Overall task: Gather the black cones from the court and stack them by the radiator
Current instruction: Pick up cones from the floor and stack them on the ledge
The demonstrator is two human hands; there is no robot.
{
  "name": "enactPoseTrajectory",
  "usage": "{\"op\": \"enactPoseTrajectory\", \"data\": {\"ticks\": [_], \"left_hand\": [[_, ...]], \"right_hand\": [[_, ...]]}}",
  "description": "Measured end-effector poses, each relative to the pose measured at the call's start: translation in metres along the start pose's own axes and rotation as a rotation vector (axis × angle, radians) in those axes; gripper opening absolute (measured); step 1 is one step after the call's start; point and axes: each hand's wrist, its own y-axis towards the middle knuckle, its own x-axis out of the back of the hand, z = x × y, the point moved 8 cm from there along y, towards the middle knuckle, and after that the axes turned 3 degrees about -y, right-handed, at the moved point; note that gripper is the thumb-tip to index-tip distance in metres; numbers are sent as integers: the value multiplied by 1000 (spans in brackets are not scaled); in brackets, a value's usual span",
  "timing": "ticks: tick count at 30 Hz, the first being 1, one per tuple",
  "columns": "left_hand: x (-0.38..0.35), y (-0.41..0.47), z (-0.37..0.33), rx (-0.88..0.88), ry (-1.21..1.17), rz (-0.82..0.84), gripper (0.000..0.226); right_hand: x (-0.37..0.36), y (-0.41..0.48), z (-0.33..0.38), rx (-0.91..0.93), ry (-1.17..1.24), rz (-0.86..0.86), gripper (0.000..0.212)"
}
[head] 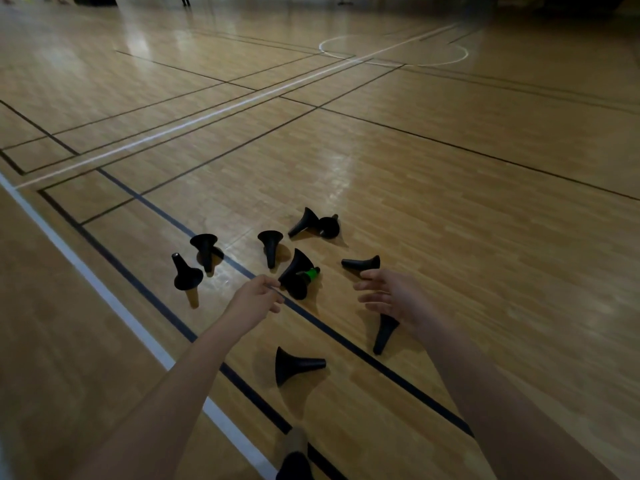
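Observation:
Several black cones lie tipped over on the wooden court floor (450, 209). My left hand (256, 299) reaches out with loosely curled fingers right beside the rim of one cone (294, 266); I cannot tell whether it touches. That cone lies against another with a green tip (312, 273). My right hand (391, 296) hovers with fingers spread, empty, over a cone (383, 336) and near a smaller one (362, 262). Closest to me lies a cone on its side (298, 365). More cones lie to the left (187, 275) (205, 249) and beyond (270, 245) (304, 221) (329, 227).
Black and white court lines cross the floor; a white line (114, 299) and a black line (166, 317) run diagonally past the cones. My shoe (294, 455) shows at the bottom edge. No radiator is in view. Someone's legs (184, 0) stand at the far end.

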Motion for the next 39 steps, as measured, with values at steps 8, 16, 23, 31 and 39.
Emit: {"op": "enactPoseTrajectory", "data": {"ticks": [8,16,23,31,39], "left_hand": [[60,102,-29,-12,-20,-18,17],[78,151,-33,28,-33,-5,21],[68,184,-12,128,-53,-33,21],[19,244,77,321,35,66,21],[-29,315,220,490,165,96,24]], "right_hand": [[-52,98,63,-13,-15,-14,22],[-72,152,85,-50,-45,-4,20],[-71,199,75,-115,-103,19,18],[-66,293,-17,-302,-271,17,21],[-54,412,-140,-357,-345,-10,18]]}}
